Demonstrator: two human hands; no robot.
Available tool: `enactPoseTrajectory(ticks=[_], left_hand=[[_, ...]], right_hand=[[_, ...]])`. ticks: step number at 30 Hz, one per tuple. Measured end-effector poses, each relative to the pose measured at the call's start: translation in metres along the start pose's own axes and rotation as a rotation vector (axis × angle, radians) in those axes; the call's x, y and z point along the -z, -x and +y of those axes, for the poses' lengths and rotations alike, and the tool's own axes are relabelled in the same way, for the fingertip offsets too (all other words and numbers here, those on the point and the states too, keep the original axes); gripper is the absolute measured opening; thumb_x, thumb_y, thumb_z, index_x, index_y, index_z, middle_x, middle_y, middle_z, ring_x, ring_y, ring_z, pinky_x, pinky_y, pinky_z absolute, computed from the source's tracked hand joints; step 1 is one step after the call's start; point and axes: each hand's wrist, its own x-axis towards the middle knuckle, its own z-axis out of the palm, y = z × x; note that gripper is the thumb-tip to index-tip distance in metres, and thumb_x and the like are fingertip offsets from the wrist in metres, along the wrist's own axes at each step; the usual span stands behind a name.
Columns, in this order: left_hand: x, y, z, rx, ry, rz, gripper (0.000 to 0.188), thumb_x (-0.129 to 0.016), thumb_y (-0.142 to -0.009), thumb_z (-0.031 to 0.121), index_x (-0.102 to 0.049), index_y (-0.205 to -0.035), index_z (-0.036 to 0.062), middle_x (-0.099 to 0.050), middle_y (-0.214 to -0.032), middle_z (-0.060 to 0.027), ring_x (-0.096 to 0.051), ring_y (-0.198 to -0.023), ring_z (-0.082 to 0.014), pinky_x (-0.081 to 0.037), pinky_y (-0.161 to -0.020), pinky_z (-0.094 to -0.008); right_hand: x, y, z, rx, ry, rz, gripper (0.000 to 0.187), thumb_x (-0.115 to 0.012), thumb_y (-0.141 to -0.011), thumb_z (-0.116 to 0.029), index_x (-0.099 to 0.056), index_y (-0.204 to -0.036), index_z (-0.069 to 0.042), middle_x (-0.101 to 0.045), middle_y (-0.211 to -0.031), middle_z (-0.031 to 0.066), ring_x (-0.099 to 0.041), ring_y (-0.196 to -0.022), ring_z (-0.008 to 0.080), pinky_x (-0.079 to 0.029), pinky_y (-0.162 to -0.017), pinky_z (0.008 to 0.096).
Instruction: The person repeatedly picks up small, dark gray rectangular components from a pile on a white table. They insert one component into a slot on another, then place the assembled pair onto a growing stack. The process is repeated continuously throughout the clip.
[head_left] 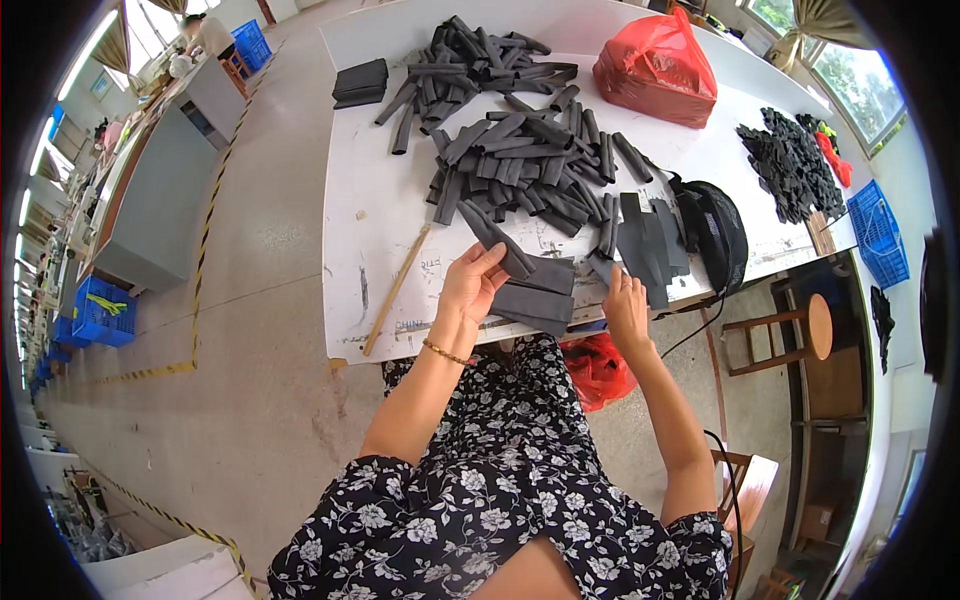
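My left hand [472, 284] pinches the lower end of a dark grey folded fabric strip [490, 238], which points away toward the pile. Flat dark fabric pieces [537, 308] lie under and beside that hand at the table's near edge. To the right, my right hand [627, 308] has its fingertips closed at a small dark fabric piece [603, 267]. Just beyond it lies a stack of flat dark strips [642, 245]. A large pile of rolled dark fabric strips [530, 150] covers the middle of the white table [390, 215].
A wooden stick [397, 290] lies left of my left hand. A black mesh-covered object [712, 232] with a cable stands at the right. Farther back are a red plastic bag [658, 70], a small dark stack [360, 83] and a heap of dark pieces [790, 165]. A wooden stool [818, 327] stands right.
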Motion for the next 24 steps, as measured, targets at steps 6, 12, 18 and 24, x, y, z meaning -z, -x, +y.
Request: enactPoseTrajectory(ticks=[6, 12, 18, 24], left_hand=[[0.011, 0.01, 0.01, 0.01, 0.105, -0.064, 0.016, -0.068, -0.09, 0.008, -0.063, -0.103, 0.0021, -0.068, -0.101, -0.0089, -0.066, -0.094, -0.0191, -0.058, -0.087, -0.0345], [0.012, 0.014, 0.013, -0.011, 0.163, -0.069, 0.017, -0.064, -0.093, 0.009, -0.061, -0.104, -0.0031, -0.067, -0.105, -0.0168, -0.066, -0.102, -0.0294, -0.058, -0.09, -0.0421], [0.023, 0.016, 0.013, 0.005, 0.18, -0.021, 0.023, -0.057, -0.097, 0.011, -0.057, -0.108, -0.0089, -0.064, -0.112, -0.0229, -0.066, -0.104, -0.0342, -0.061, -0.085, -0.0416], [0.022, 0.016, 0.011, 0.016, 0.194, 0.019, 0.023, -0.055, -0.099, 0.012, -0.057, -0.108, -0.009, -0.064, -0.112, -0.0222, -0.066, -0.102, -0.0331, -0.062, -0.084, -0.0382]], right_hand=[[0.008, -0.003, 0.001, 0.023, 0.041, -0.077, 0.008, -0.059, -0.078, -0.008, -0.061, -0.084, -0.004, -0.058, -0.094, 0.011, -0.054, -0.094, 0.0266, -0.044, -0.08, 0.0381], [0.006, 0.003, 0.009, -0.003, -0.124, -0.028, 0.003, -0.061, -0.077, -0.01, -0.062, -0.077, -0.008, -0.06, -0.088, 0.0075, -0.057, -0.09, 0.0259, -0.043, -0.076, 0.0411], [0.023, 0.0, 0.014, -0.277, -0.726, -0.145, 0.005, -0.067, -0.079, -0.004, -0.064, -0.082, -0.001, -0.062, -0.089, 0.012, -0.061, -0.085, 0.0317, -0.048, -0.075, 0.0404], [0.029, -0.022, 0.021, -0.261, -0.774, 0.252, 0.015, -0.065, -0.084, 0.001, -0.061, -0.098, -0.002, -0.066, -0.092, 0.0156, -0.063, -0.083, 0.0325, -0.05, -0.076, 0.0351]])
